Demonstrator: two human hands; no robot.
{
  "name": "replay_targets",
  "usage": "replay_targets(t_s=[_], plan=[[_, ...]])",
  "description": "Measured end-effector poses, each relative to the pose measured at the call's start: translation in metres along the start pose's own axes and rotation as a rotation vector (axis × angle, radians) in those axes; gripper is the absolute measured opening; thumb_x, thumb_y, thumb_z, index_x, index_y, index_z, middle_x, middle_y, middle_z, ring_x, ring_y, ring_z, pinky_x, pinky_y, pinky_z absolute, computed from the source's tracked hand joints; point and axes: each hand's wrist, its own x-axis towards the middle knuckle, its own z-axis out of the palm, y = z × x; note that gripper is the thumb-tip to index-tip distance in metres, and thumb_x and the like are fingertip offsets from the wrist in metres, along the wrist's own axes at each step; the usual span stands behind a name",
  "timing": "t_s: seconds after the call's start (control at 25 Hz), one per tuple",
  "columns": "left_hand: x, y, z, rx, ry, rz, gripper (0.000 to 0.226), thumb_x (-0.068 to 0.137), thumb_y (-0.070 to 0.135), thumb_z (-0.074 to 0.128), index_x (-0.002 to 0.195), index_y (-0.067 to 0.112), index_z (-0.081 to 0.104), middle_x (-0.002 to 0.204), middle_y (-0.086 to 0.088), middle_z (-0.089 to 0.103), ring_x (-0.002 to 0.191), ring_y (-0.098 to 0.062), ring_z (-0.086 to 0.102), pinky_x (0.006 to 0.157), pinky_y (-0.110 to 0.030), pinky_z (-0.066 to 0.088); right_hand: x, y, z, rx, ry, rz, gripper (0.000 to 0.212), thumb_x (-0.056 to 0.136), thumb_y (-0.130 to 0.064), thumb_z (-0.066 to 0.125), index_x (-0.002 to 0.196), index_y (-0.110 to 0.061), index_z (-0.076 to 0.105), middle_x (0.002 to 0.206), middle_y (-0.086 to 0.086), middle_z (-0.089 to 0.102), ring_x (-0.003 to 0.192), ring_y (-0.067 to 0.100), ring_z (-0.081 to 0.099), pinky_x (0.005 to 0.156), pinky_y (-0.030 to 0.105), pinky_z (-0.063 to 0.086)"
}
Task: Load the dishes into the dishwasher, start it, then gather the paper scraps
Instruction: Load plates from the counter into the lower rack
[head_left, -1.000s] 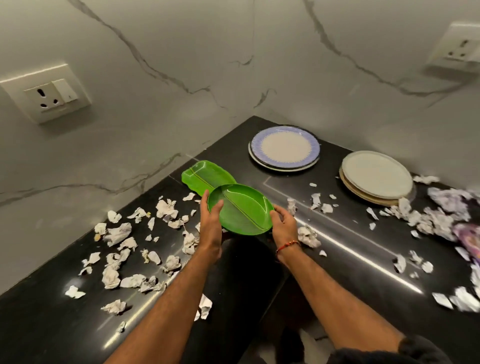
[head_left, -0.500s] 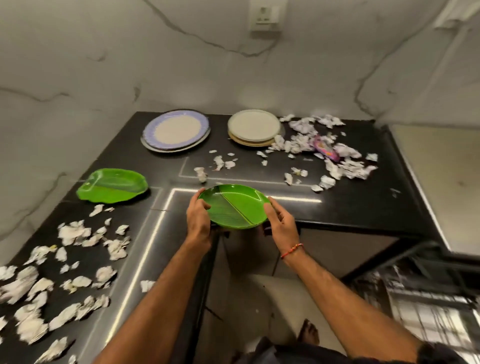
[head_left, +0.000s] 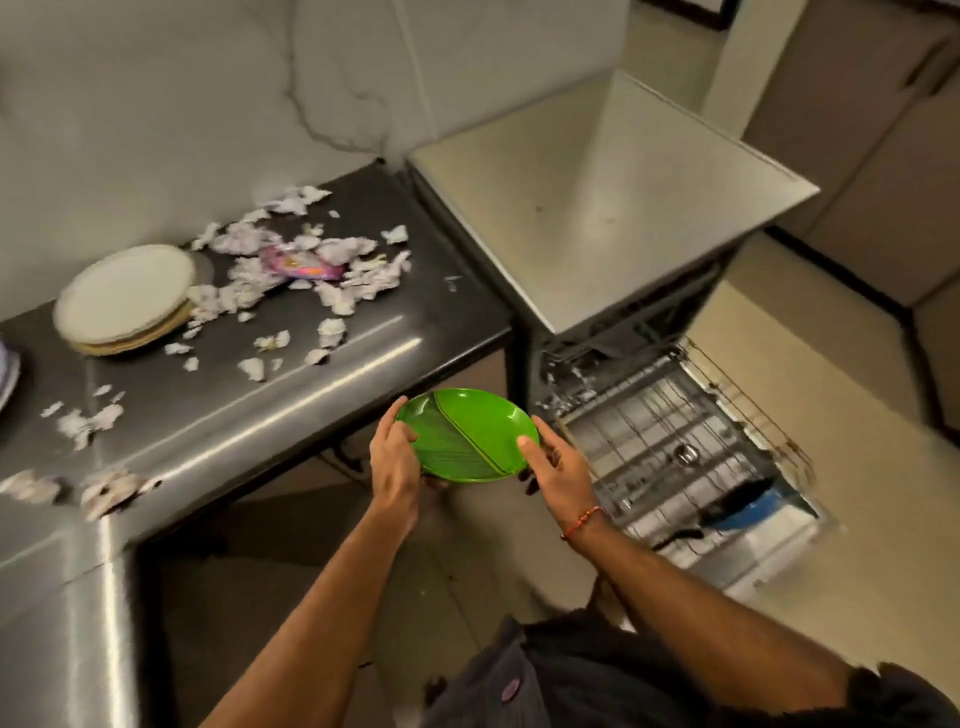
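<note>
I hold a green leaf-shaped plate (head_left: 470, 434) level in the air, off the front edge of the black counter (head_left: 291, 395). My left hand (head_left: 394, 460) grips its left rim and my right hand (head_left: 558, 467) its right rim. To the right stands the dishwasher (head_left: 597, 208) with its door down and its lower rack (head_left: 675, 447) pulled out; a ladle-like utensil and a blue item lie in it. A stack of white plates (head_left: 124, 299) sits at the back left of the counter. Torn paper scraps (head_left: 311, 275) lie scattered beside the stack and along the counter.
A purple wrapper (head_left: 301, 266) lies among the scraps. The edge of a blue-rimmed plate (head_left: 8, 371) shows at the far left. Beige floor (head_left: 779, 364) spreads around the open rack. Marble wall rises behind the counter.
My view has swung right, from the counter corner toward the dishwasher. Both hands carried the green plate off the counter's edge toward the open rack. The second green plate has left the view.
</note>
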Motion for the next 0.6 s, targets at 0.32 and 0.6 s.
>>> replay_targets(t_s=[0.32, 0.6], plan=[[0.034, -0.044, 0.175, 0.402, -0.142, -0.123, 0.044, 0.100, 0.017, 0.037, 0.134, 0.034, 0.058, 0.105, -0.011, 0.069, 0.075, -0.028, 0.067, 0.051, -0.030, 0.052, 0.033, 0.043, -0.159, 0.017, -0.202, 0.190, 0.086, 0.080, -0.040, 0.078, 0.150, -0.029, 0.030, 0.140, -0.016, 0.052, 0.128, -0.001, 0.050, 0.114, 0.031, 0.038], [0.123, -0.104, 0.262, 0.753, -0.216, -0.229, 0.040, 0.104, 0.041, 0.036, 0.139, 0.029, 0.054, 0.122, -0.012, 0.065, 0.097, -0.034, 0.069, 0.047, -0.034, 0.054, 0.096, 0.128, -0.190, 0.100, 0.034, 0.385, 0.121, 0.050, -0.075, 0.080, 0.150, -0.022, 0.036, 0.149, -0.002, 0.048, 0.139, 0.014, 0.042, 0.118, 0.042, 0.033]])
